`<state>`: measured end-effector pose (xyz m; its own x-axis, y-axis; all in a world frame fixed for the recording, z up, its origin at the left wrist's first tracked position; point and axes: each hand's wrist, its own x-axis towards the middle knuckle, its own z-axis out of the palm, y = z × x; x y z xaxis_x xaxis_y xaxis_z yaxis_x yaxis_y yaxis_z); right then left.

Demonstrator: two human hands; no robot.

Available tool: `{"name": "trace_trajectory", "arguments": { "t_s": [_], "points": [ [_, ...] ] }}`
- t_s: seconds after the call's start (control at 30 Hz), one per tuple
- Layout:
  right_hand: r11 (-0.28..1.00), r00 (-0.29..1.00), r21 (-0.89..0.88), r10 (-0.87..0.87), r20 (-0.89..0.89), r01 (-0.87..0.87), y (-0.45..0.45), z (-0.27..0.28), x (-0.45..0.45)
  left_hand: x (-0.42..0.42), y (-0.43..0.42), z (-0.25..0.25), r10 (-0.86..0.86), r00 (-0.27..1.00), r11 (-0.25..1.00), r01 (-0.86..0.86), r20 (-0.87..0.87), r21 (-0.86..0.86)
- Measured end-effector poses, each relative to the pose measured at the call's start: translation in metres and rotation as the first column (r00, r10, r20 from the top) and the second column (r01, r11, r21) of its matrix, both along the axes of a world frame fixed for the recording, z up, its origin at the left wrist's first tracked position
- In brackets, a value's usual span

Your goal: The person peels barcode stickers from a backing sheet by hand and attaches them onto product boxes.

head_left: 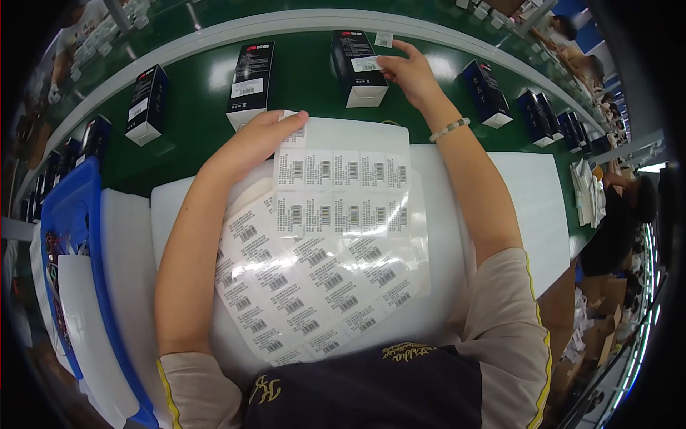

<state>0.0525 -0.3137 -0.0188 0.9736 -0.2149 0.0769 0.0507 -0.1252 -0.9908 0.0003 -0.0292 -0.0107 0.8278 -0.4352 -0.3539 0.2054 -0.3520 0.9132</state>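
Observation:
My left hand [268,139] is closed on the upper left edge of a sheet of barcode labels [343,179], thumb on top. That sheet lies over more label sheets [314,293] in front of my body. My right hand [411,71] reaches to a dark box with a white end [366,96]. One barcode label [367,65] lies against the box's face at my thumb tip. A second small label [384,39] clings to my index fingertip, beside the box's top. Whether the label at the thumb is fully stuck down, I cannot tell.
More dark boxes stand in a row along the green belt, including a labelled box [250,79], another [146,104] and one at right [488,93]. A blue bin [93,214] sits at my left. White foam sheeting [522,207] lies under the labels. Other people work across the line.

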Motion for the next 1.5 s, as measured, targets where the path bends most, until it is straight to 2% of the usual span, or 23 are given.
{"name": "trace_trajectory", "arguments": {
  "t_s": [0.27, 0.33, 0.4, 0.57, 0.77, 0.9, 0.97, 1.0, 1.07, 1.13, 1.17, 1.23, 1.43, 1.5],
  "points": [
    [0.979, 1.0, -0.201, -0.03, -0.002, 0.029, 0.025, -0.004, 0.004, 0.005, 0.002, -0.01, -0.046, 0.999, 0.999, 0.046, 0.004, -0.001],
    [0.877, 0.996, -0.478, -0.012, 0.086, 0.052, 0.036, -0.001, -0.004, 0.004, 0.003, -0.008, -0.041, 0.999, 0.999, 0.041, 0.01, -0.012],
    [0.701, 0.988, -0.707, 0.021, 0.155, 0.096, 0.046, 0.002, -0.016, 0.002, 0.002, -0.008, -0.043, 0.999, 0.999, 0.043, 0.009, -0.017],
    [0.68, 0.991, -0.733, 0.086, 0.104, 0.018, 0.052, 0.015, -0.039, 0.001, 0.002, -0.003, -0.044, 0.999, 0.998, 0.043, 0.017, 0.038],
    [0.672, 0.995, -0.734, -0.074, 0.065, 0.098, 0.023, 0.007, -0.037, -0.001, -0.002, -0.006, 0.013, 0.999, 1.0, -0.013, 0.05, -0.003],
    [0.781, 0.993, -0.621, -0.109, -0.034, 0.064, -0.009, 0.012, -0.034, -0.007, -0.018, 0.006, 0.029, 0.999, 0.999, -0.03, 0.033, 0.024],
    [0.712, 0.991, -0.69, -0.116, 0.064, 0.128, -0.031, 0.015, -0.032, -0.008, -0.025, 0.008, 0.023, 0.999, 0.999, -0.024, 0.028, 0.027],
    [0.715, 0.992, -0.689, -0.107, 0.063, 0.121, -0.016, 0.007, -0.023, -0.001, -0.001, -0.003, 0.022, 1.0, 0.999, -0.023, 0.022, 0.031],
    [0.608, 0.963, -0.749, -0.212, 0.167, 0.264, -0.038, 0.011, -0.021, 0.0, 0.0, -0.005, 0.005, 1.0, 0.999, -0.005, 0.009, 0.036],
    [0.349, 0.891, -0.888, -0.435, 0.128, 0.298, -0.07, 0.008, -0.015, 0.002, 0.0, -0.002, 0.005, 1.0, 0.999, -0.005, 0.009, 0.033],
    [0.271, 0.832, -0.904, -0.535, 0.146, 0.332, -0.08, 0.006, -0.019, 0.001, -0.001, -0.001, 0.004, 1.0, 1.0, -0.004, 0.012, 0.028],
    [0.088, 0.743, -0.952, -0.647, 0.17, 0.294, -0.116, -0.021, -0.017, -0.002, -0.001, -0.003, 0.006, 1.0, 1.0, -0.006, 0.012, 0.016],
    [0.131, 0.747, -0.952, -0.652, 0.128, 0.277, -0.109, -0.017, -0.024, 0.003, 0.001, -0.005, -0.012, 1.0, 1.0, 0.013, -0.008, 0.024],
    [0.214, 0.726, -0.942, -0.687, 0.045, 0.261, -0.103, -0.008, -0.026, 0.002, 0.0, -0.004, -0.002, 1.0, 1.0, 0.002, -0.006, 0.02]
  ]
}}
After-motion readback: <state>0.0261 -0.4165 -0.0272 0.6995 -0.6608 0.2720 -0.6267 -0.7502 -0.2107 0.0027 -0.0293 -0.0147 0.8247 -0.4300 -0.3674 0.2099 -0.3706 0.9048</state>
